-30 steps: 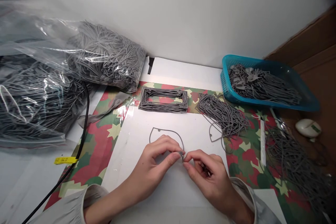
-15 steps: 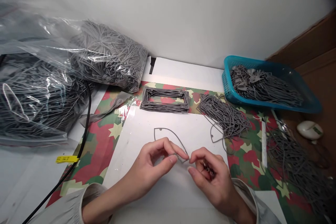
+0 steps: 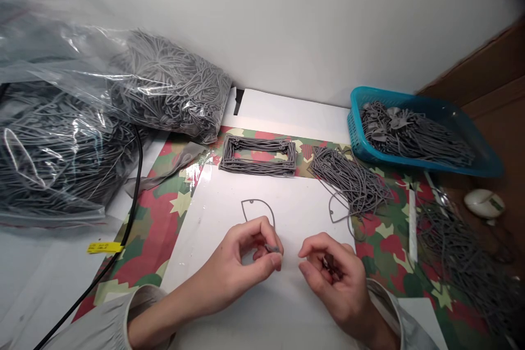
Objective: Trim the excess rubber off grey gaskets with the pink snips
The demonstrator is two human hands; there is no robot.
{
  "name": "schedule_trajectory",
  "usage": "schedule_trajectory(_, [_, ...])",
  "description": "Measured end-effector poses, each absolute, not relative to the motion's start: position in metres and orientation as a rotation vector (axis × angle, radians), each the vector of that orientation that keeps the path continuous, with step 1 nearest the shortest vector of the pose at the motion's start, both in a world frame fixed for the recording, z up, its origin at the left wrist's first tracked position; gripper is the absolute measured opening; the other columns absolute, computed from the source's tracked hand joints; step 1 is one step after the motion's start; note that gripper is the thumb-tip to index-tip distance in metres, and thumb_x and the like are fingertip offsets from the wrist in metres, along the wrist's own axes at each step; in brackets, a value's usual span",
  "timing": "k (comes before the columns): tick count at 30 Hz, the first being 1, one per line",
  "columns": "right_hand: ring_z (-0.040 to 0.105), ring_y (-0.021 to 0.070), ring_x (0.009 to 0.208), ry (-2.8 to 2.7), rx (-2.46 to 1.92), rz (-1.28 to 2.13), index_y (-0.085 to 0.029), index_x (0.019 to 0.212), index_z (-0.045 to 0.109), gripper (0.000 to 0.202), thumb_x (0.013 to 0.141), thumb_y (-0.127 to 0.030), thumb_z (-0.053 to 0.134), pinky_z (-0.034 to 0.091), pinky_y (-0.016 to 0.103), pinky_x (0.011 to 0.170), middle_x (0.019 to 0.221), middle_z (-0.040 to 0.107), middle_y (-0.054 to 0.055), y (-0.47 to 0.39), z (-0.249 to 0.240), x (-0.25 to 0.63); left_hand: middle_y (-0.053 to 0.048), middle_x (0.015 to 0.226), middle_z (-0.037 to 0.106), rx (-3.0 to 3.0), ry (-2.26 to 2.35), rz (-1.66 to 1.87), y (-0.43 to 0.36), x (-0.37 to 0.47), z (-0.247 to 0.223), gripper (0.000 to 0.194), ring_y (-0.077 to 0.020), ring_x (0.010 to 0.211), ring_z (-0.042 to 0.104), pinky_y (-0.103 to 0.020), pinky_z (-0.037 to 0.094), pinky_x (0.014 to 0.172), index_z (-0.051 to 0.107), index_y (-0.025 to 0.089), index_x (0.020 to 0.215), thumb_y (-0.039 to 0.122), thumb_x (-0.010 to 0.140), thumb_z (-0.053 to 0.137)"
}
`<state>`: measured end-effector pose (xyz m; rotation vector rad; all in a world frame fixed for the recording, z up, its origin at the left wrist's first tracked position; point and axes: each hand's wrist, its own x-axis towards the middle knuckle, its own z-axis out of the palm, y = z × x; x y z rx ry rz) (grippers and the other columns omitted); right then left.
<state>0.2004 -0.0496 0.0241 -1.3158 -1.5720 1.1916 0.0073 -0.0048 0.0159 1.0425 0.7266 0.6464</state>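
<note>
My left hand (image 3: 246, 254) pinches one end of a thin grey rubber loop (image 3: 268, 207) between thumb and fingertips; its far part arches over the white sheet (image 3: 303, 197) with a small tab at the corner. To the right, my right hand (image 3: 338, 273) is curled around several small dark brownish pieces (image 3: 331, 267), its thumb and index fingertip slightly apart. A gap separates the two hands. Beyond them lies a rectangular stack of grey loops (image 3: 258, 171), and to its right a loose pile of the same loops (image 3: 353, 180).
Clear bags of grey loops (image 3: 172, 87) fill the left side, with a black cable (image 3: 132, 213) bearing a yellow tag. At right are a blue basket (image 3: 426, 164), a white mouse (image 3: 484, 203) and another loop pile (image 3: 471, 268).
My hands have moved apart. The loop's near end is now drawn into my left hand's pinch, and its arch has become shorter and rounder.
</note>
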Motion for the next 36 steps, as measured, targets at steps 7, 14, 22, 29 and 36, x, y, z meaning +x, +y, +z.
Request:
schedule_trajectory(7, [0.033, 0.0057, 0.046, -1.587, -1.320, 1.160, -0.025, 0.090, 0.065, 0.004, 0.088, -0.024, 0.061, 0.029, 0.017, 0.046, 0.054, 0.031, -0.010, -0.050, 0.025, 0.198, 0.004, 0.066, 0.052, 1.219, 0.868, 0.538, -0.005, 0.011, 0.019, 0.014, -0.0107, 0.064, 0.044, -0.024, 0.034, 0.060, 0.057, 0.018, 0.072, 0.027, 0.081, 0.063])
schedule_trajectory(14, [0.029, 0.0061, 0.048, -1.461, -1.354, 1.378, -0.020, 0.081, 0.064, 0.012, 0.090, -0.028, 0.060, 0.024, 0.019, 0.045, 0.053, 0.029, -0.009, -0.047, 0.021, 0.196, 0.004, 0.067, 0.056, 1.266, 0.868, 0.567, -0.005, 0.013, 0.021, 0.005, -0.0101, 0.065, 0.048, -0.022, 0.036, 0.061, 0.059, 0.019, 0.077, 0.022, 0.079, 0.063])
schedule_trajectory(22, [0.028, 0.0073, 0.052, -1.225, -1.344, 1.570, -0.017, 0.078, 0.057, 0.025, 0.089, -0.039, 0.059, 0.024, 0.021, 0.047, 0.057, 0.031, -0.008, -0.045, 0.018, 0.189, 0.007, 0.068, 0.055, 1.657, 0.799, 0.801, -0.010, 0.014, 0.015, 0.024, -0.0079, 0.060, 0.052, -0.019, 0.041, 0.059, 0.054, 0.023, 0.099, 0.016, 0.081, 0.068])
schedule_trajectory(29, [0.023, 0.0056, 0.045, -1.050, -1.325, 1.643, -0.017, 0.075, 0.054, 0.031, 0.086, -0.045, 0.061, 0.018, 0.022, 0.042, 0.050, 0.031, -0.010, -0.041, 0.023, 0.187, 0.001, 0.068, 0.057, 1.941, 0.853, 0.963, -0.007, 0.014, 0.009, 0.007, -0.0111, 0.063, 0.048, -0.022, 0.039, 0.057, 0.062, 0.018, 0.094, 0.013, 0.090, 0.058])
schedule_trajectory(36, [0.018, 0.0041, 0.040, -0.932, -1.298, 1.718, -0.017, 0.080, 0.056, 0.034, 0.085, -0.050, 0.062, 0.014, 0.022, 0.039, 0.047, 0.029, -0.012, -0.040, 0.021, 0.187, 0.000, 0.067, 0.059, 2.208, 0.854, 1.088, -0.006, 0.014, 0.005, 0.018, -0.0128, 0.061, 0.044, -0.025, 0.038, 0.055, 0.063, 0.016, 0.100, 0.004, 0.088, 0.056])
